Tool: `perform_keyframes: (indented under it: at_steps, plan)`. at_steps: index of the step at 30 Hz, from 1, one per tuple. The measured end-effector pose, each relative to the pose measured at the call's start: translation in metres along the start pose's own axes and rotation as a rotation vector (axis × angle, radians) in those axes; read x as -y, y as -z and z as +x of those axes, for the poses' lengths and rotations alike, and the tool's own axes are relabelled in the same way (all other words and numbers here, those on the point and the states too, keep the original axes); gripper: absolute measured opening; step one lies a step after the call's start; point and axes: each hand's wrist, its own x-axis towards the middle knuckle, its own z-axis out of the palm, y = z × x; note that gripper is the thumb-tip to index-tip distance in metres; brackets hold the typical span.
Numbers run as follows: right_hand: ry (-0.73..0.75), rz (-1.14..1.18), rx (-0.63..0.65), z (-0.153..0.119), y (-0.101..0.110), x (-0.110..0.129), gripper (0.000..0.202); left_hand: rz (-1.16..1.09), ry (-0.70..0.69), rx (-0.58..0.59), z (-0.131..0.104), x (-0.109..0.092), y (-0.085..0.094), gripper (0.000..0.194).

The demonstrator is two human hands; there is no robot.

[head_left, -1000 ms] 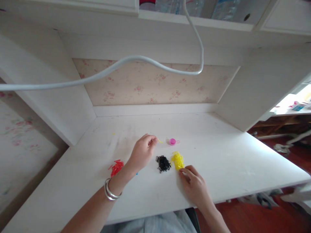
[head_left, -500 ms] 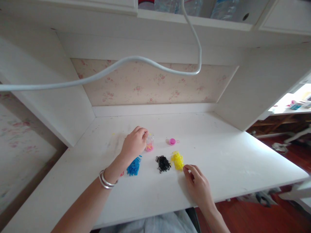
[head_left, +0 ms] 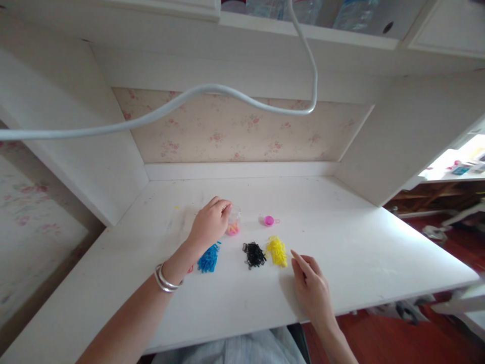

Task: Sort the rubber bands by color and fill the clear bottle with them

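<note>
My left hand [head_left: 210, 221] is closed at the left side of a small clear jar [head_left: 234, 222] with pink and yellow bits at its bottom; its fingertips are at the rim, and what they pinch is too small to make out. To the right of the yellow pile of small bands [head_left: 278, 251], my right hand [head_left: 311, 283] has its index finger stretched out, apart from the pile. A black pile [head_left: 254, 255] lies beside the yellow one. Below my left wrist is a blue pile [head_left: 208, 259], with a bit of red [head_left: 190, 269] partly hidden by the forearm.
A pink lid [head_left: 269, 221] with a loop lies right of the jar on the white desk [head_left: 341, 237]. A white cable [head_left: 212, 89] crosses the view above. Side panels [head_left: 413, 121] and a shelf enclose the desk.
My right hand has drawn slightly right, away from the yellow pile, and its index finger has straightened. My left hand has stayed by the jar.
</note>
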Motion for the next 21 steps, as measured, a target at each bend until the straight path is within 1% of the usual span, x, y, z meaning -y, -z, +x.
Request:
perform_keyframes:
  at_steps: [2,4,8,11,13,16,19,21]
  plan:
    - [-0.015,0.038,-0.028,0.002,0.001,-0.002,0.037,-0.050,-0.001,-0.051,-0.009,0.000,0.003,0.027]
    - [-0.062,0.090,-0.055,0.003,0.001,-0.004,0.038,-0.109,-0.005,-0.067,-0.022,0.000,0.006,0.027]
    - [-0.232,0.210,-0.070,0.008,0.001,-0.006,0.042,-0.221,0.008,0.016,-0.054,0.005,0.009,0.027]
    - [-0.302,0.297,-0.060,0.017,0.002,0.008,0.046,-0.251,0.053,0.065,-0.071,0.015,0.006,0.029]
    - [-0.273,0.340,-0.052,0.027,0.003,0.026,0.043,-0.262,0.086,0.077,-0.079,0.023,0.001,0.029]
    - [-0.166,0.405,-0.016,0.049,0.002,0.061,0.039,-0.270,0.118,0.094,-0.085,0.030,-0.005,0.031]
    - [-0.047,0.396,-0.002,0.075,-0.003,0.092,0.037,-0.263,0.097,0.135,-0.089,0.031,-0.007,0.033]
    - [0.034,0.360,0.029,0.092,-0.008,0.109,0.034,-0.260,0.079,0.153,-0.091,0.030,-0.007,0.033]
